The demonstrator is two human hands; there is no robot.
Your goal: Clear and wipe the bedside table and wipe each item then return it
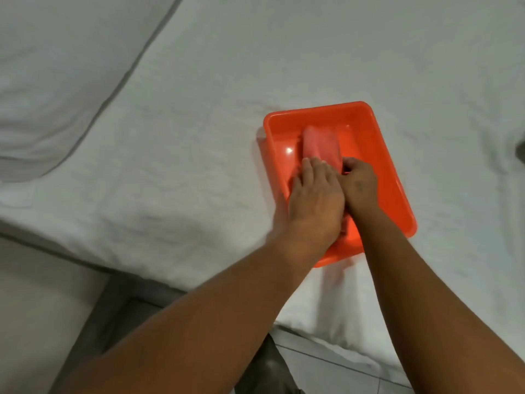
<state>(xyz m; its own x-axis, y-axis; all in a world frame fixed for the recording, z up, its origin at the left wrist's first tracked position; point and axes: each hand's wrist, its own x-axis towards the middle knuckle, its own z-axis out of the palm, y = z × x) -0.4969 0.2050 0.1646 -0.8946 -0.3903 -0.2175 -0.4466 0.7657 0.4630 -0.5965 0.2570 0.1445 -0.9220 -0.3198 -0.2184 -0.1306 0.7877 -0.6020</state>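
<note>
At the upper left of the frame lies a pillow (42, 89), and the white bed (176, 166) fills most of the picture. No bedside table can be seen here, so the item is being handled on the bed.

Right of the centre stands the orange tray (366, 120), flat on the bed and a little turned. Inside it lies a pink cloth (318, 143), folded long, touching the tray floor.

The left hand (315, 194) lies on the near end of the cloth, its fingers (308, 169) stretched and pressing down, so it is flat and not closed around anything. The right hand (359, 183) is just beside it, touching it, with fingers curled; it seems to pinch the cloth edge or the tray floor, but I cannot tell which, because the picture is blurred there.

I judge the step to be wiping the inside of the tray. To do it well, one hand should keep the tray from sliding on the soft bed while the other pushes the cloth along the floor and into the corners and up the walls.

At the far right edge a dark thing (521, 150) is partly visible; I cannot name it. Nothing stands in the way of the hands. At the bottom, floor tiles (326, 362) show beside the bed.
</note>
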